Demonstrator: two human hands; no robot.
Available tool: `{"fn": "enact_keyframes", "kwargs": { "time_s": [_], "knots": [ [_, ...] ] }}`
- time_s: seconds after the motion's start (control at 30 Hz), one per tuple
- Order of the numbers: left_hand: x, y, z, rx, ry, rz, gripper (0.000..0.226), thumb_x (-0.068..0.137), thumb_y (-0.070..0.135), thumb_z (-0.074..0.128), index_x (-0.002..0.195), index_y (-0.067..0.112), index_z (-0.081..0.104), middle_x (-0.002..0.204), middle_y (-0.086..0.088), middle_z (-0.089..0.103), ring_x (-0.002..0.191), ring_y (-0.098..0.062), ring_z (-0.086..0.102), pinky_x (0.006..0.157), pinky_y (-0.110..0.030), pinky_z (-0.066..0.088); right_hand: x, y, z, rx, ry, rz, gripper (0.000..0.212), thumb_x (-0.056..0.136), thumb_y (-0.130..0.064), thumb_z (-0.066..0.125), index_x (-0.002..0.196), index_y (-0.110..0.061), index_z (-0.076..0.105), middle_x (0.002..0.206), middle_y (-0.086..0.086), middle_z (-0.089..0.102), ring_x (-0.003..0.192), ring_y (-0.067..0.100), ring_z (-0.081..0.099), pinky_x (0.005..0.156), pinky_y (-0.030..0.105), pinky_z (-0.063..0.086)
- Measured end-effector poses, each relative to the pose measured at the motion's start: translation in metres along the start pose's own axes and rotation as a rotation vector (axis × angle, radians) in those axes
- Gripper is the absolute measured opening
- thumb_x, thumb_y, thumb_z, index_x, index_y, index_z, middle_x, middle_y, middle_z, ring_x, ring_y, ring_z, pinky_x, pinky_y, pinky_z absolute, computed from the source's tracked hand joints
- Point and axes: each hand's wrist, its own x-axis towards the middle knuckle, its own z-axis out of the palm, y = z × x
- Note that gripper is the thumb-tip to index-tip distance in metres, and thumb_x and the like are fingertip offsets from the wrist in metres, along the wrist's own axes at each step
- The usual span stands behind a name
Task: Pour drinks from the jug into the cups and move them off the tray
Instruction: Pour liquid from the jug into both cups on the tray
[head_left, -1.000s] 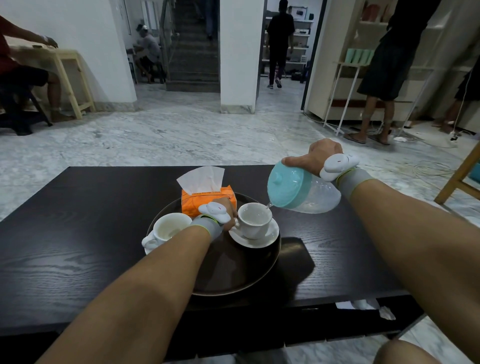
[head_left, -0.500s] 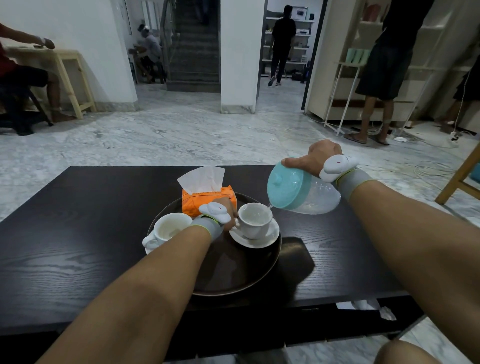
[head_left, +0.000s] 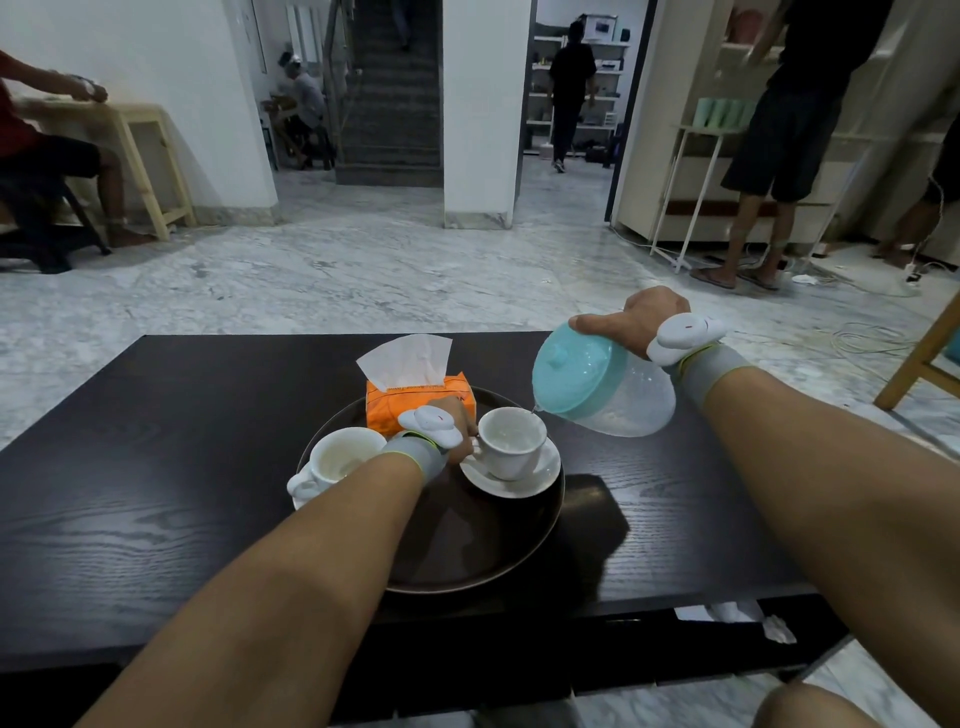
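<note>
While the right hand (head_left: 631, 322) grips a clear plastic jug (head_left: 615, 392) with a turquoise lid (head_left: 574, 371), fingers curled over its top, the vessel is tipped steeply on its side above the table's far right area — its spout just over the rim of a white cup (head_left: 511, 441). That cup stands on a white saucer (head_left: 519, 478) at the right side of a dark round tray (head_left: 467, 551), which sits near the middle of the dark wooden table (head_left: 130, 467). The left hand (head_left: 460, 426), a white sensor strapped at the wrist, pinches the cup's handle, though the fingers are mostly hidden behind the wrist. A second white cup (head_left: 340, 460) rests at the tray's left edge, partly covered by the left forearm. An orange tissue box (head_left: 415, 402) — one sheet standing up from its slot — occupies the tray's far edge, just behind the left hand. Beyond the table, people sit and stand on a marble floor.
</note>
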Motion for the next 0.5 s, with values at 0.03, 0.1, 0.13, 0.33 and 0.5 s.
{"fn": "enact_keyframes", "kwargs": {
  "time_s": [0.03, 0.1, 0.13, 0.33, 0.5],
  "knots": [
    [-0.002, 0.0, -0.001, 0.001, 0.0, 0.001, 0.029, 0.085, 0.021, 0.064, 0.113, 0.018, 0.073, 0.109, -0.005, 0.073, 0.097, -0.027, 0.068, 0.09, -0.035, 0.056, -0.001, 0.0, 0.0, 0.019, -0.001, 0.005, 0.067, 0.063, -0.074, 0.067, 0.069, -0.008, 0.056, 0.069, 0.007, 0.05, 0.065, 0.021, 0.048, 0.058, 0.031, 0.035],
    [-0.003, 0.0, -0.004, -0.001, 0.004, 0.003, 0.03, 0.086, 0.019, 0.063, 0.115, 0.018, 0.073, 0.111, -0.005, 0.072, 0.1, -0.027, 0.068, 0.09, -0.034, 0.056, -0.001, 0.001, -0.002, 0.05, -0.009, 0.014, 0.069, 0.064, -0.074, 0.067, 0.071, -0.006, 0.059, 0.071, 0.009, 0.053, 0.066, 0.022, 0.049, 0.058, 0.031, 0.036],
    [-0.003, 0.0, -0.005, -0.004, 0.006, 0.004, 0.031, 0.086, 0.018, 0.063, 0.115, 0.018, 0.073, 0.112, -0.005, 0.073, 0.1, -0.027, 0.068, 0.09, -0.033, 0.056, 0.0, 0.002, -0.004, 0.07, -0.016, 0.018, 0.073, 0.064, -0.075, 0.066, 0.073, -0.002, 0.063, 0.072, 0.009, 0.055, 0.067, 0.023, 0.052, 0.059, 0.031, 0.037],
    [-0.01, -0.001, -0.016, 0.003, 0.031, 0.014, 0.031, 0.085, 0.018, 0.061, 0.113, 0.021, 0.074, 0.118, 0.0, 0.071, 0.106, -0.025, 0.066, 0.09, -0.027, 0.051, -0.006, -0.005, -0.012, 0.252, -0.044, 0.059, 0.079, 0.049, -0.077, 0.069, 0.081, -0.004, 0.069, 0.076, 0.008, 0.065, 0.066, 0.026, 0.059, 0.059, 0.031, 0.044],
    [-0.018, -0.006, -0.029, -0.004, 0.051, -0.027, 0.027, 0.082, 0.032, 0.064, 0.104, 0.021, 0.076, 0.105, 0.001, 0.072, 0.084, -0.023, 0.061, 0.073, -0.022, 0.046, -0.014, -0.02, -0.019, 0.357, -0.043, 0.062, 0.082, 0.038, -0.077, 0.072, 0.081, -0.007, 0.072, 0.089, 0.012, 0.074, 0.083, 0.033, 0.072, 0.07, 0.041, 0.057]
  ]
}}
